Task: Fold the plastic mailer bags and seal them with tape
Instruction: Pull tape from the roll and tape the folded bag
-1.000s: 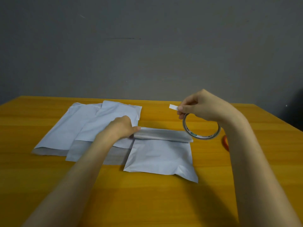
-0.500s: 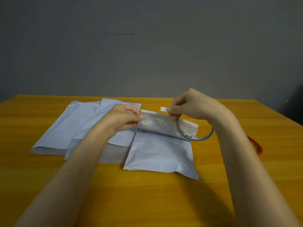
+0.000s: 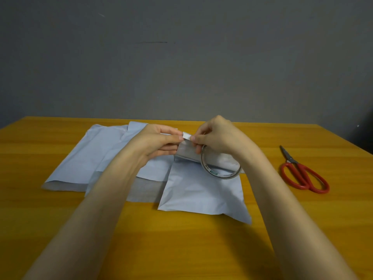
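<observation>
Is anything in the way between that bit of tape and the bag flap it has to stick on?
Nothing visible. The tape end, pinched by the right hand, sits just above the mailer flap that the left hand holds up. The scissors lie well aside.

Illegible print on tape roll [image 3: 214,173]

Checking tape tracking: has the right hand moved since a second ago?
Yes. The right hand, holding the tape roll, moved left: from the right edge of the mailer to over its raised flap, near the left hand.
</observation>
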Tool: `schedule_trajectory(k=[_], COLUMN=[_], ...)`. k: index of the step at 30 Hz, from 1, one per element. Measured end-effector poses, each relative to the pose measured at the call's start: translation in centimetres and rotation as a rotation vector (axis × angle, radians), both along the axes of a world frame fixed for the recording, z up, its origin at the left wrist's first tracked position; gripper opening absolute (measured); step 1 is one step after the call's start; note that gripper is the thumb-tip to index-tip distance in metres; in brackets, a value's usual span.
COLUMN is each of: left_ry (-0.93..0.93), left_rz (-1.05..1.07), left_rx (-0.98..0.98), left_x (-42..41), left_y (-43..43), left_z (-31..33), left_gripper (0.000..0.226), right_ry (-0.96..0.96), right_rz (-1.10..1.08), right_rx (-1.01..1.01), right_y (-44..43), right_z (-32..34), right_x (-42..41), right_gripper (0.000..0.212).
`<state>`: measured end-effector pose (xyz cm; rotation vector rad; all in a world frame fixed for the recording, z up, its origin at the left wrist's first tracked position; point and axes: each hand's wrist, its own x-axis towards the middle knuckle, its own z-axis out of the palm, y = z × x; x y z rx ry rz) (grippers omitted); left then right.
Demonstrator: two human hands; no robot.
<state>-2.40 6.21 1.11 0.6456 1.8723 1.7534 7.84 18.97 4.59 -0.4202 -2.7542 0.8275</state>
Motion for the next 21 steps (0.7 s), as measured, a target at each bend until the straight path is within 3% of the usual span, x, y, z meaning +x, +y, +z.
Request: schedule_trajectory(k=[13,21], left_ry=[0.064,0.066], left_rz=[-0.009,0.022], left_rx=[-0.032,-0.036], left_x=[0.04,-0.01], left_y=[0.01,0.12], left_z=[0.18,-0.07], left_gripper=[0.012,0.007], right_ry=[-0.013,0.020], right_rz=[-0.045,0.021], right_rx=[0.045,-0.047], right_y=[0.21,0.46], right_z=[-0.24,0.58], right_x=[-0.26,0.56], right_gripper=[0.030,0.023])
